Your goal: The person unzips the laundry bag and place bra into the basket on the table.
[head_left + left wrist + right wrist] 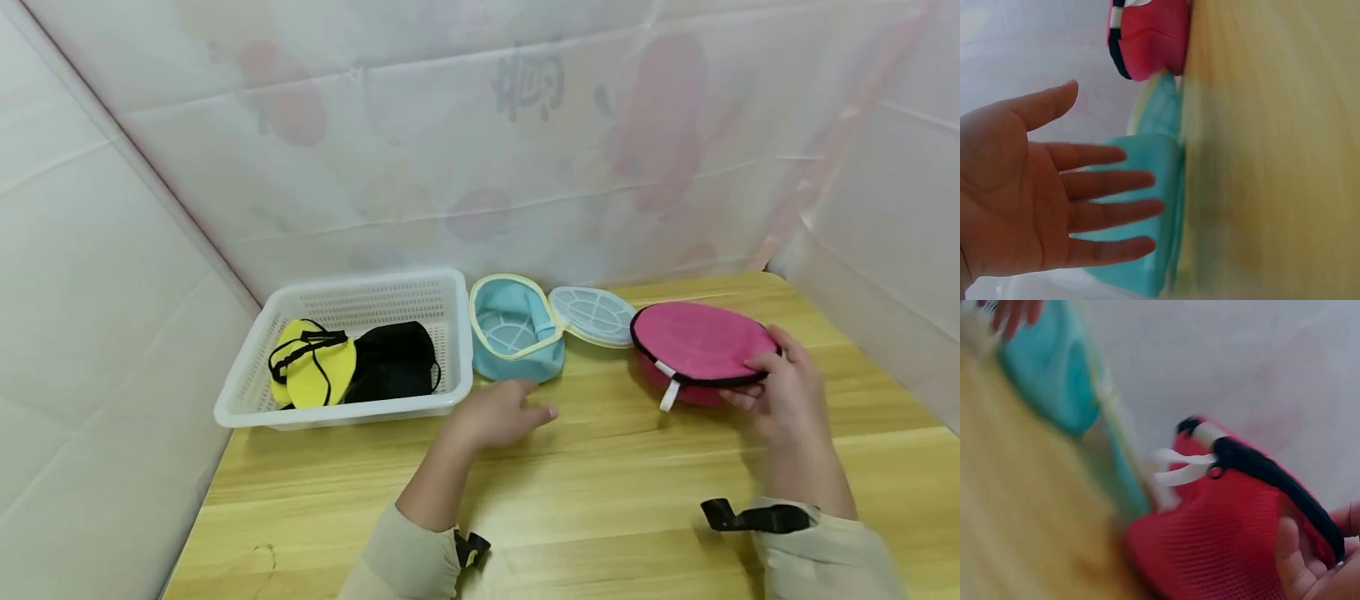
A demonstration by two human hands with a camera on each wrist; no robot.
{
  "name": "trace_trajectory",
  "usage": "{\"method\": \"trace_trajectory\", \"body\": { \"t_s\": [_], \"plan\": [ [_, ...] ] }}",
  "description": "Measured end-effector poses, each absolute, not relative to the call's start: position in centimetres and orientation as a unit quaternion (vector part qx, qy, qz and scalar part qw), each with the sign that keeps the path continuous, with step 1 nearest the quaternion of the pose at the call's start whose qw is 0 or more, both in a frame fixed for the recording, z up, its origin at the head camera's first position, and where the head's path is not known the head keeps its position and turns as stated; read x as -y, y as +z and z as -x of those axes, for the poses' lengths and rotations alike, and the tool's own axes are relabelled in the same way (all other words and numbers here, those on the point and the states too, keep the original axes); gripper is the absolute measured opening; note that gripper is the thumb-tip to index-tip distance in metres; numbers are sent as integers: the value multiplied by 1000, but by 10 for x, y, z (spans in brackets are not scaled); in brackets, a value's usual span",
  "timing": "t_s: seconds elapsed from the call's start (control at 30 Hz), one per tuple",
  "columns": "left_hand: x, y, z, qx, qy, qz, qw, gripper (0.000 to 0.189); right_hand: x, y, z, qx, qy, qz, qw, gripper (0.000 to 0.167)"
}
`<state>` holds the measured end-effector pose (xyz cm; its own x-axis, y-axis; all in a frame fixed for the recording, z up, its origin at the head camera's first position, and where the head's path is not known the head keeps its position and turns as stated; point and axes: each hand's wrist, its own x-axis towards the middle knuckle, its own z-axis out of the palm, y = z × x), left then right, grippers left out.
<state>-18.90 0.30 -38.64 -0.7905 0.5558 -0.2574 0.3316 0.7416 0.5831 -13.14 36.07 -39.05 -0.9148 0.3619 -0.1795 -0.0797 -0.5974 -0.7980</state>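
My right hand [797, 396] grips the right edge of a round pink mesh laundry bag [701, 337] with a black zip rim and a white tab [1182, 470]. In the right wrist view, its thumb and fingers pinch that rim. My left hand [498, 414] has its fingers extended in front of a teal mesh bag [528, 367] and holds nothing. That bag lies with its pale yellow zip rim spread apart, and its round lid [592, 313] is folded out to the right, toward the pink bag.
A white plastic basket [258, 417] stands at the left, against the teal bag. Inside it lie a yellow item [322, 375] with black straps and a black fabric item [393, 362]. Pale fabric walls [450, 125] enclose the wooden table [585, 500] behind and at both sides.
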Motion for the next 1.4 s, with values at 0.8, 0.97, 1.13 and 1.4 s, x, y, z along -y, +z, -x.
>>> {"method": "trace_trajectory", "body": {
  "t_s": [0.8,0.97,1.13,1.4],
  "plan": [
    [-11,-378,154,-865,208,-405,-210,24,-265,-365,132,643,760,-78,-57,27],
    [-8,-379,157,-861,226,-399,-219,17,-260,-357,125,825,562,-48,28,36],
    [-7,-379,158,-860,254,-396,-200,18,-240,-356,119,872,355,-162,296,24],
    [-4,-378,158,-865,272,-385,-170,17,-205,-373,126,846,227,-319,362,25]
  ]
}}
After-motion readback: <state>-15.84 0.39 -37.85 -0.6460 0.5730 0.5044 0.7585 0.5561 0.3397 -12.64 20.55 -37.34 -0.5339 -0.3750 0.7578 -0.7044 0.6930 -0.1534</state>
